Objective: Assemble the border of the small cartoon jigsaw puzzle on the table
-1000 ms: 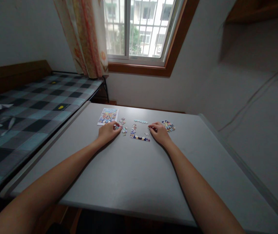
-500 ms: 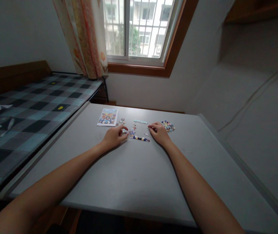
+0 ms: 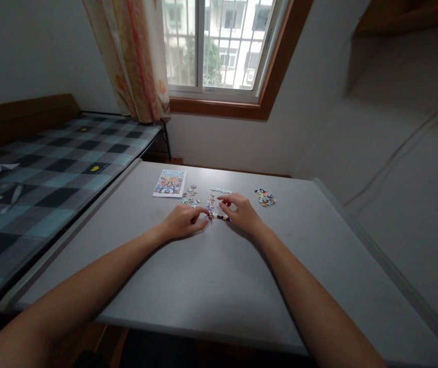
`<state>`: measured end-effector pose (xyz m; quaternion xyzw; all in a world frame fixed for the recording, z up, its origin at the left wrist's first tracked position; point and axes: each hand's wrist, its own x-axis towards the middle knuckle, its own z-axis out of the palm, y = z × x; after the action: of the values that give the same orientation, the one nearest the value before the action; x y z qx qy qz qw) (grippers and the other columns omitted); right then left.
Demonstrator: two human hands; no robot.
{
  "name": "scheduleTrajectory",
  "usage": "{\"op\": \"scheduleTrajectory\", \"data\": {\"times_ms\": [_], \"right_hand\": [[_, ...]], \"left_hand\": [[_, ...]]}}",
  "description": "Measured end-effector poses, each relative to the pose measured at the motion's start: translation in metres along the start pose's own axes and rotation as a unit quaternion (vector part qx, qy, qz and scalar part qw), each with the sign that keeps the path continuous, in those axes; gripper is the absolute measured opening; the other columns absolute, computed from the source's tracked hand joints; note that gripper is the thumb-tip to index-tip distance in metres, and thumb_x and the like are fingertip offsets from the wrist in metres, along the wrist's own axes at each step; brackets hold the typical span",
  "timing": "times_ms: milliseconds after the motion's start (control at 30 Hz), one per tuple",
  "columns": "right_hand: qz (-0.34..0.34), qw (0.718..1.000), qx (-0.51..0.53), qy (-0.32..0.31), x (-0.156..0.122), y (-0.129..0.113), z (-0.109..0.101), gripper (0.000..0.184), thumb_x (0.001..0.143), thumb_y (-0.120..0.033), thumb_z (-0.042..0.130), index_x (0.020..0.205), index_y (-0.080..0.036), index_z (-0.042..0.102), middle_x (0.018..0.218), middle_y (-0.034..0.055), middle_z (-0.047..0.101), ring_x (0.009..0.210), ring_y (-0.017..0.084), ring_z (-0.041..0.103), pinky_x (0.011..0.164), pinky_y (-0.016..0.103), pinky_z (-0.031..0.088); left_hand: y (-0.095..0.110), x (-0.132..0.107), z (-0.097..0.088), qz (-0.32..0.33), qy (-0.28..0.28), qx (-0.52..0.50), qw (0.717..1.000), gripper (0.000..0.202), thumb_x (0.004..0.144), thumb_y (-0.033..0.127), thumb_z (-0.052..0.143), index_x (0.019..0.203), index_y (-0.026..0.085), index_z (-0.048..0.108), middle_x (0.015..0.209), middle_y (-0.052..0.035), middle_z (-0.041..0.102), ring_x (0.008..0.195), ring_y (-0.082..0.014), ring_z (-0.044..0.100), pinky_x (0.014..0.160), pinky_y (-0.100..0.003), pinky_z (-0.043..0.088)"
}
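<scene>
On the grey table (image 3: 211, 276) lies a partly joined strip of jigsaw pieces (image 3: 218, 217), forming an L-shaped edge. My left hand (image 3: 183, 223) rests at its left end, fingers curled with the tips pinched at the strip's corner. My right hand (image 3: 241, 213) lies over the strip's right part, fingers bent and pressing on the pieces. A short joined row of pale pieces (image 3: 221, 190) lies just beyond. Whether either hand holds a loose piece is hidden.
A printed reference picture (image 3: 170, 183) lies at the far left of the table, with loose pieces (image 3: 190, 195) beside it. A small heap of pieces (image 3: 265, 198) sits to the right. A bed with a checked cover (image 3: 50, 163) adjoins the table's left edge. A window is ahead.
My left hand slid right from the loose pieces to the strip's left end. My right hand moved left from near the heap onto the strip.
</scene>
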<state>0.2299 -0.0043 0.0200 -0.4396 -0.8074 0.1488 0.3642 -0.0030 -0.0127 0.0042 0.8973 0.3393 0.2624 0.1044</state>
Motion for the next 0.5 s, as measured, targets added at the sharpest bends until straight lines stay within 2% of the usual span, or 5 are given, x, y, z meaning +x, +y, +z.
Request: {"op": "scheduleTrajectory", "data": {"times_ms": [167,333,500], "right_hand": [[0.014,0.994,0.089,-0.064,-0.001,-0.017,0.011,0.027,0.084,-0.033,0.063,0.106,-0.019,0.072,0.082,0.0037,0.072,0.072,0.014,0.060,0.070,0.028,0.045],[0.042,0.984,0.157,-0.077,0.000,-0.014,0.017,0.026,0.085,-0.035,0.062,0.103,-0.019,0.073,0.081,0.0031,0.072,0.065,0.011,0.056,0.063,0.025,0.043],[0.083,0.962,0.240,-0.101,0.001,-0.009,0.017,0.025,0.081,-0.034,0.066,0.099,-0.018,0.073,0.080,0.0040,0.071,0.068,0.012,0.057,0.063,0.026,0.045]], "left_hand": [[-0.003,-0.001,0.001,0.016,0.012,0.009,1.000,0.028,0.090,0.037,0.053,0.105,0.019,0.067,0.055,0.0046,0.056,0.050,-0.0094,0.048,0.057,-0.022,0.037],[-0.004,-0.001,0.001,0.016,0.015,0.020,1.000,0.029,0.090,0.037,0.052,0.107,0.019,0.067,0.054,0.0047,0.055,0.048,-0.0092,0.047,0.057,-0.022,0.037],[-0.004,-0.001,0.001,0.021,0.023,0.015,0.999,0.028,0.090,0.035,0.052,0.108,0.019,0.068,0.053,0.0045,0.055,0.048,-0.0089,0.047,0.057,-0.022,0.037]]}}
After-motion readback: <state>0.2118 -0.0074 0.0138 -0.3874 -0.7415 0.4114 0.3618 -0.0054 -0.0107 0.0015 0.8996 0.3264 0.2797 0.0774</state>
